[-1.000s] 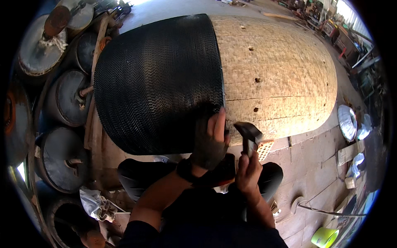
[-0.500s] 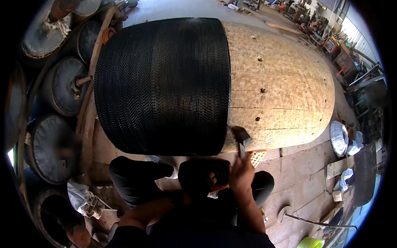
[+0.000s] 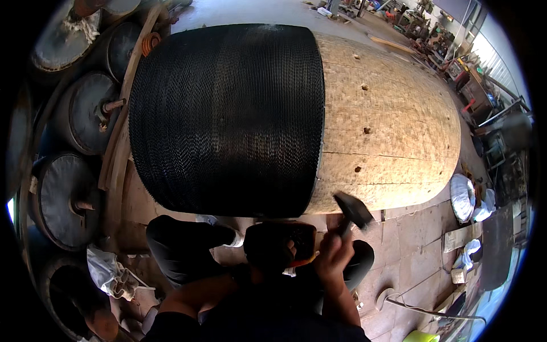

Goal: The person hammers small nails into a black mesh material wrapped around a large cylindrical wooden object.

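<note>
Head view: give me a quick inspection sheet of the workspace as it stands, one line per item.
Surface: large wooden drum lying on its side, small holes in the bare wood.
Job's things: black ribbed wrap covers the drum's left part; its right edge is straight. Hammer raised near the drum's lower edge. Dark orange-rimmed container on the lap.
Clutter: round dark discs stacked at left, white bags at right, crumpled cloth lower left.
Grippers: right hand grips the hammer handle; left hand, gloved, rests at the container.
Cables: thin line on the tiled floor, lower right.
Surroundings: workshop machinery upper right.
</note>
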Motion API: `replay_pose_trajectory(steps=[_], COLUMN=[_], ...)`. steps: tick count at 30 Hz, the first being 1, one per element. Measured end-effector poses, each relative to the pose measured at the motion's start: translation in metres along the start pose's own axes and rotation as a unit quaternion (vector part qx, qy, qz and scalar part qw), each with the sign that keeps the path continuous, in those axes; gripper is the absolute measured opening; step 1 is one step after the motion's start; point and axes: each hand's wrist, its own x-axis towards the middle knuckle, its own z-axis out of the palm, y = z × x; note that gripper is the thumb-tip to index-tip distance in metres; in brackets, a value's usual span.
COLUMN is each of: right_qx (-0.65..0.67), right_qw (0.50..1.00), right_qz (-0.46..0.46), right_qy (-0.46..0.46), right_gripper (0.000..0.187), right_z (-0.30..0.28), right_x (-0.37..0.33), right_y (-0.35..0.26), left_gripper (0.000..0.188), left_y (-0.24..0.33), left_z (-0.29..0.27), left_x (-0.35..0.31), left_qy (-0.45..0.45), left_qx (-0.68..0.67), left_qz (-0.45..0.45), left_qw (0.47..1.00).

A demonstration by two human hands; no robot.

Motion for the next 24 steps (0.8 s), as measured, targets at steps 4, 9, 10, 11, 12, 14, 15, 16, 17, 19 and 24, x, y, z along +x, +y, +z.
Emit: replay_pose_trajectory(steps=[4, 9, 10, 11, 12, 14, 15, 16, 17, 19, 24], right_qx=[-0.054, -0.144, -0.091, -0.037, 0.012, -0.082, -0.183, -0.189, -0.245, -0.194, -0.066], right_qw=[0.982, 0.988, 0.996, 0.999, 0.998, 0.979, 0.960, 0.980, 0.965, 0.978, 0.987], right_qz=[-0.165, 0.031, 0.005, -0.016, -0.034, -0.169, -0.207, -0.062, 0.069, 0.038, -0.129], right_qy=[0.076, -0.055, -0.024, 0.004, 0.052, 0.082, 0.041, -0.008, -0.062, -0.070, 0.065], right_gripper=[0.034, 0.020, 0.021, 0.022, 0.024, 0.021, 0.020, 0.014, 0.015, 0.018, 0.018], right_z=[-0.002, 0.001, -0.002, -0.005, -0.004, 0.000, -0.002, 0.005, 0.013, 0.002, 0.000], right_x=[0.011, 0.005, 0.004, 0.000, 0.002, 0.011, 0.016, 0.019, 0.025, 0.014, 0.006], right_y=[0.006, 0.005, 0.002, -0.008, -0.025, -0.016, -0.008, -0.002, 0.009, 0.006, -0.006], left_gripper=[0.024, 0.021, 0.021, 0.021, 0.021, 0.021, 0.021, 0.021, 0.020, 0.022, 0.023], left_y=[0.003, 0.009, 0.007, 0.006, 0.004, 0.007, 0.008, 0.006, 0.005, 0.005, 0.010], left_z=[-0.022, -0.026, -0.028, -0.029, -0.031, -0.042, -0.045, -0.043, -0.037, -0.031, -0.016], left_x=[0.011, 0.019, 0.022, 0.020, 0.021, 0.028, 0.030, 0.031, 0.031, 0.028, 0.011], left_qy=[0.003, -0.106, -0.087, -0.072, -0.055, -0.094, -0.112, -0.107, -0.102, -0.077, -0.045], left_qx=[-0.005, -0.028, -0.022, -0.017, -0.010, -0.016, -0.017, -0.016, -0.015, -0.038, -0.106], left_qz=[0.006, -0.062, -0.045, -0.031, -0.017, -0.036, -0.045, -0.054, -0.062, -0.095, -0.157], left_qw=[1.000, 0.992, 0.995, 0.997, 0.998, 0.995, 0.992, 0.993, 0.993, 0.992, 0.981])
